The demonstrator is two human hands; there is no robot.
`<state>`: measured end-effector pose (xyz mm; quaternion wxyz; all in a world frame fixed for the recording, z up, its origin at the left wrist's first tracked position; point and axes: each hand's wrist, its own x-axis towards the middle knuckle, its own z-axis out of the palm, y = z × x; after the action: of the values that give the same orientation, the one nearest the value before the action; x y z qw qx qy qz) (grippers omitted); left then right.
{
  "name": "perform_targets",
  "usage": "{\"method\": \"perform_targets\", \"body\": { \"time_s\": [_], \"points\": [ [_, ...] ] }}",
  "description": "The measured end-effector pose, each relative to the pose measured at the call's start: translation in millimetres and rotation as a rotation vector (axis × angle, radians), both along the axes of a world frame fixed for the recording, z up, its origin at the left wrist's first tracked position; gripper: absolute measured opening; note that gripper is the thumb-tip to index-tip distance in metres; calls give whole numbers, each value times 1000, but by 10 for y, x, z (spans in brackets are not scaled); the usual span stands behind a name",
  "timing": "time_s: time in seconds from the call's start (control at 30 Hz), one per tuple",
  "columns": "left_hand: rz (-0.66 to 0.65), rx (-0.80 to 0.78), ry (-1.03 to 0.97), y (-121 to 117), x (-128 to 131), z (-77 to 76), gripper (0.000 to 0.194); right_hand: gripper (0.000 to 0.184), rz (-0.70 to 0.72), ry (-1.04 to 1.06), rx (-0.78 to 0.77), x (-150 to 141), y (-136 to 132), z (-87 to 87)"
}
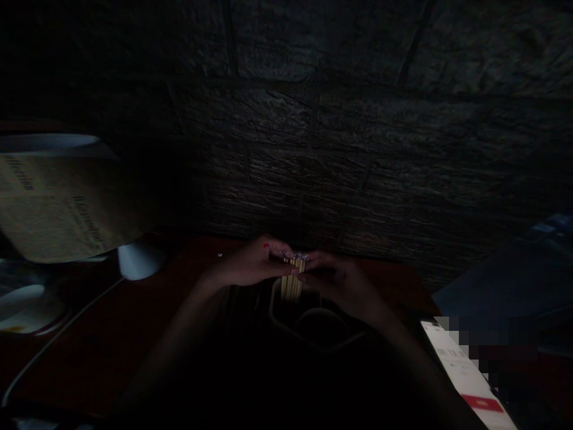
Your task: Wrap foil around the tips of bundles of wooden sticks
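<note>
Near right: lit phone, red button, small text unreadable. Near middle: dark open container, rim just below hands. Light stick bundle upright at its far left, in or above, can't tell; left hand and right hand fingers pinch its upper end. Red-brown table runs left past white cable. Far left: shade, print ending "ection". Farthest: dim stone-block wall.

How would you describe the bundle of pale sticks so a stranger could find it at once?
Below the dark block wall, the left hand and right hand nearly meet by a dark container. They hold the bundle of sticks upright; its pale yellow colour and lengthwise lines set it apart from the container's dark rim.
</note>
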<state>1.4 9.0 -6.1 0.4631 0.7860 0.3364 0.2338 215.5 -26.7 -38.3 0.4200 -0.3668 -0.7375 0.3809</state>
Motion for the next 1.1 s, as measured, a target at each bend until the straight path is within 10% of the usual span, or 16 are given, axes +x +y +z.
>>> {"method": "perform_targets", "body": {
  "time_s": [1.1],
  "points": [
    [-100,-60,111,81,-236,19,16,18,-1,-36,-63,-42,-32,16]
  ]
}}
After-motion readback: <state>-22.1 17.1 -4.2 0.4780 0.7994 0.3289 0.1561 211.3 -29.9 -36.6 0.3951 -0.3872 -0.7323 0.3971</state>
